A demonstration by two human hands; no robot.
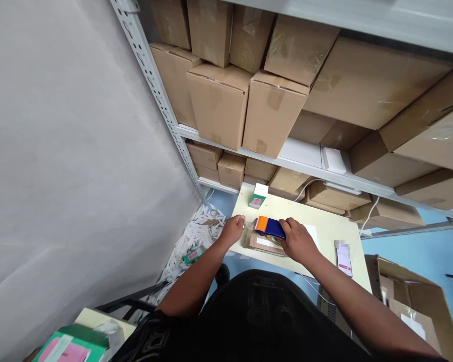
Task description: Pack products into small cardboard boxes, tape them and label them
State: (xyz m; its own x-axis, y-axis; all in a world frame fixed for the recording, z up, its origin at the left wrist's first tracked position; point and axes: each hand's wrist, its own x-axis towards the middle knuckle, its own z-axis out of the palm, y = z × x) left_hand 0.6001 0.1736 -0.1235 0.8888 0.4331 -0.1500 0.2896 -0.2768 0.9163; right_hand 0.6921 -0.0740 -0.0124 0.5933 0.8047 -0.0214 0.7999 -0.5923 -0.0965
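A small brown cardboard box (262, 243) lies on the pale yellow table (324, 221) in front of me. My right hand (296, 240) is closed on an orange and blue tape dispenser (270, 227) that rests on top of the box. My left hand (234, 229) holds the box's left end, with fingers curled; a strip of clear tape seems to run from there toward the dispenser.
A small green and white carton (258, 196) stands at the table's far edge. A phone (343, 259) lies at the right. Metal shelves (305, 161) hold several cardboard boxes. An open carton (415, 301) sits at the right on the blue floor, paper scraps (196, 236) at the left.
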